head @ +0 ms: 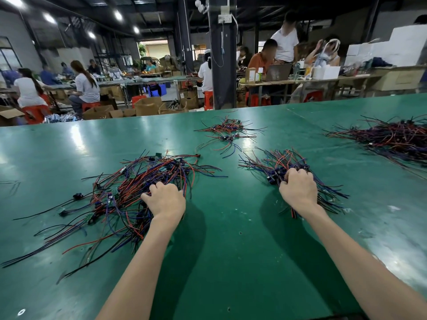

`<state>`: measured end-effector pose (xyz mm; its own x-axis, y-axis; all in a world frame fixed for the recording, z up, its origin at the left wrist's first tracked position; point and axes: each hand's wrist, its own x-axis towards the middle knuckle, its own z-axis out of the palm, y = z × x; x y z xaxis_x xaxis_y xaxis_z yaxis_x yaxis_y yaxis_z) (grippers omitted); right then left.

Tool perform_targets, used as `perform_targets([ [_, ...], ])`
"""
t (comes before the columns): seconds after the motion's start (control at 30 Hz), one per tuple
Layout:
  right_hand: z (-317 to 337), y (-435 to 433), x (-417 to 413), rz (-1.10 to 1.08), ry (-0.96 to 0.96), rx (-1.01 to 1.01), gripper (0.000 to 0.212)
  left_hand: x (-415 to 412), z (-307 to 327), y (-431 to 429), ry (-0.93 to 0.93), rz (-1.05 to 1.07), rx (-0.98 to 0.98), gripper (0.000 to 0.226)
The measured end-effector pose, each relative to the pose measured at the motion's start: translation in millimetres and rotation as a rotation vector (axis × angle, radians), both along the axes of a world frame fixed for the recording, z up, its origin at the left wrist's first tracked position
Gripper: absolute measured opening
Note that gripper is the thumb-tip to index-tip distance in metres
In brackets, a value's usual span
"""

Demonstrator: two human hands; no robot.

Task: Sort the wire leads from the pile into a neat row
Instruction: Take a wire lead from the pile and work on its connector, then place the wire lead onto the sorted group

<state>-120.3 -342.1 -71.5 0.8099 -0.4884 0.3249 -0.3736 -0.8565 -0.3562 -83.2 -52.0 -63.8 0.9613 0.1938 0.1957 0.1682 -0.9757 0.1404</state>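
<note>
- Left hand (165,199) — grip curled into the loose pile (129,195), 10 o'clock on the table (231,250).
- Right hand (298,188) — grip closed round the gathered bundle (288,167), 1 o'clock.
- Best pull few leads, line up ends before adding.

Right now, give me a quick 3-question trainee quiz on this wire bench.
1. True or false: the right hand grips a bundle of leads.
2. Which heap is the left hand in? A) the near-left pile B) the small far heap C) the big heap at far right
3. Fill in: the table top is ____.

Key: 1 true; 2 A; 3 green.
</note>
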Motion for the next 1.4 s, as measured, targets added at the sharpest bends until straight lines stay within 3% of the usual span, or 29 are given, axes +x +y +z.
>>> perform_targets([
  [0.13,-1,10,-4,0.025,-0.060,-0.079,0.025,-2,5,4,-0.190,-0.027,-0.069,0.020],
  [0.37,-3,30,-4,0.127,-0.204,-0.109,0.019,-9,15,2,-0.451,-0.149,-0.373,0.031],
  [0.63,-12,63,-6,0.413,-0.249,0.164,0.014,-27,29,-19,-0.730,-0.261,-0.612,0.019],
  [0.73,-15,68,-6,0.454,-0.218,0.191,0.014,-32,31,-19,-0.673,-0.308,-0.538,0.019],
  [0.87,-16,66,-5,0.459,-0.179,0.218,0.015,-28,27,-15,-0.443,-0.362,-0.475,0.033],
  [1.0,-18,65,-4,0.464,-0.164,0.236,0.016,-9,9,-13,-0.111,-0.396,-0.377,0.042],
  [1.1,-20,66,-5,0.484,-0.147,0.230,0.017,-2,-8,-12,0.108,-0.384,-0.193,0.045],
  [1.23,-21,67,-7,0.510,-0.134,0.231,0.019,2,-15,-8,-0.014,-0.346,0.009,0.031],
  [1.4,-21,68,-6,0.527,-0.124,0.233,0.019,2,-12,-8,-0.164,-0.316,-0.070,0.029],
])
